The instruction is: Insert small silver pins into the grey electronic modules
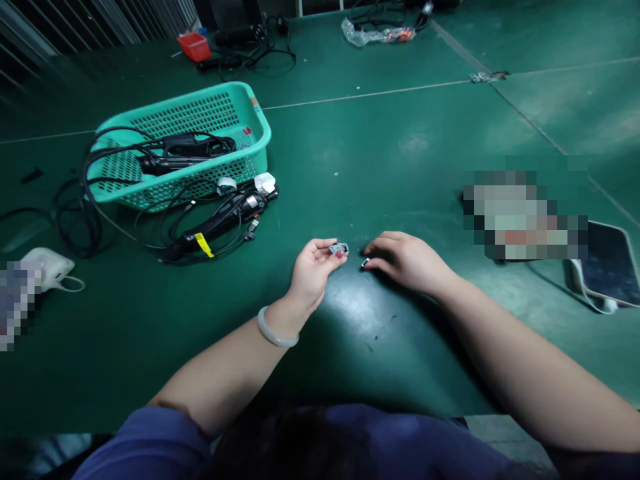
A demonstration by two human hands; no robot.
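Note:
My left hand (pixel 311 268) is closed in a pinch, with a small silvery part (pixel 337 248) between thumb and fingertips. Its exact kind is too small to make out, and dark spots show on its surface. To the right, my right hand (pixel 413 260) curls just above the table, its thumb and fingers bent toward the left hand. A tiny dark piece with a pale edge (pixel 365 263) is at the right thumb's tip; I cannot tell whether it is gripped or only touched. The two hands are a short gap apart.
Left of the hands lies a black cabled device (pixel 220 220) with a yellow tag, before a green basket (pixel 260 133) holding more black cabled devices. A smartphone (pixel 610 260) with a white cable lies right. A red tray (pixel 195 47) and a plastic-wrapped item (pixel 375 33) are at the back.

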